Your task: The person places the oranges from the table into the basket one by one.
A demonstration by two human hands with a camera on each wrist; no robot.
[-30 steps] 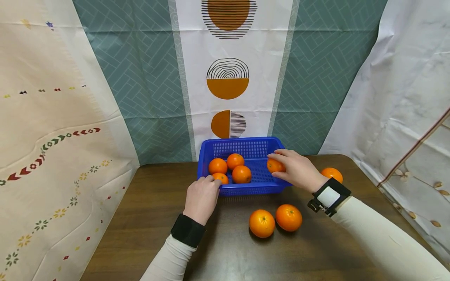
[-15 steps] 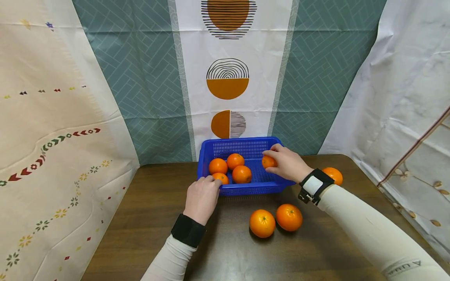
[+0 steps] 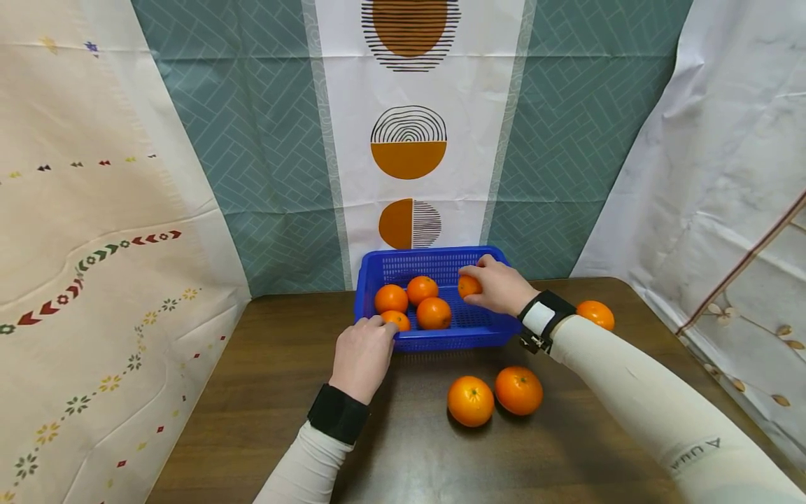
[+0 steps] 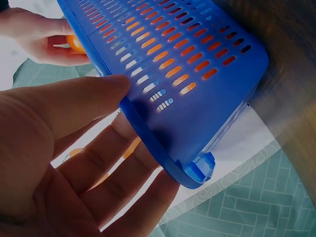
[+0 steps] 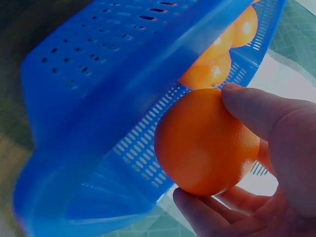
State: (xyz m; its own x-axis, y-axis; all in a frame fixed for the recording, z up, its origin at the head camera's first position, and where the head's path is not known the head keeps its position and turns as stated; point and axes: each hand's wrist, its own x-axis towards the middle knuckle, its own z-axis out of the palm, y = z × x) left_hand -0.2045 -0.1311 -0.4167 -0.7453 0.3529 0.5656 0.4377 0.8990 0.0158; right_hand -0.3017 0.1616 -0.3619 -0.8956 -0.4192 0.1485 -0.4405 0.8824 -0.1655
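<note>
Orange point(image 5: 205, 143) | right fingers point(image 5: 202, 212) clamp it | left fingers point(image 4: 123, 177) pinch basket point(image 3: 453, 341) | brown table point(image 3: 264, 392) | patterned cloths point(image 3: 271, 140)

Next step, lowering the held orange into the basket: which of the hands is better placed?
Likely the right. The right hand grips the orange at the right half of the basket, where bare floor shows. The left hand holds no orange and pinches the near rim.

On the brown wood-grained counter point(image 3: 264, 392) we see a blue basket point(image 3: 455, 340), one orange point(image 3: 470, 401) nearer us, a second orange point(image 3: 519, 390) just beside that, a third orange point(image 3: 595, 316) farther right.
</note>
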